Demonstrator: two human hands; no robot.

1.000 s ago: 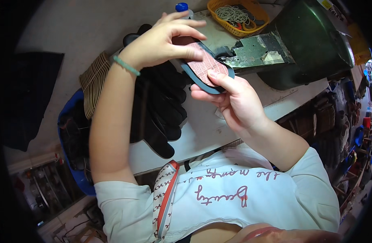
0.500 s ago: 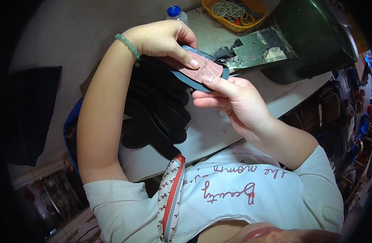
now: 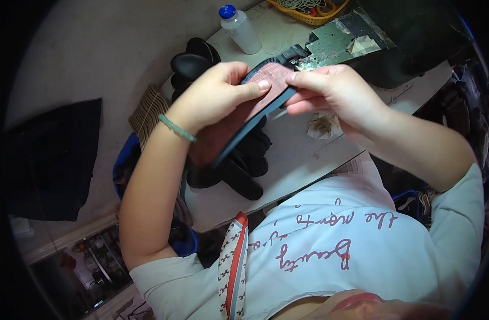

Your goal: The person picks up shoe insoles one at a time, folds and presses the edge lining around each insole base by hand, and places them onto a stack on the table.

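Head view looks down on a pale desk point(image 3: 303, 160) that runs from the upper middle of the frame to the lower middle. At the upper right a dark green machine point(image 3: 415, 48) with a worn metal plate point(image 3: 340, 40) stands on it. Left of centre, a stack of black shoe soles point(image 3: 239, 165) lies on the desk, partly hidden under the person's forearm. At the centre of the frame both hands hold a shoe insole point(image 3: 244, 120), reddish brown on its face with a dark blue rim, tilted from the lower left up toward the upper right, raised above the stack. The left hand point(image 3: 215, 98), with a green bracelet point(image 3: 176, 128) on its wrist, is closed around the insole's middle, thumb pressed flat on the face. The right hand point(image 3: 335, 93) pinches the upper end between thumb and fingertips. A clear plastic bottle point(image 3: 241, 29) with a blue cap stands at the top centre, and a yellow basket point(image 3: 308, 10) sits at the top edge, right of the bottle.
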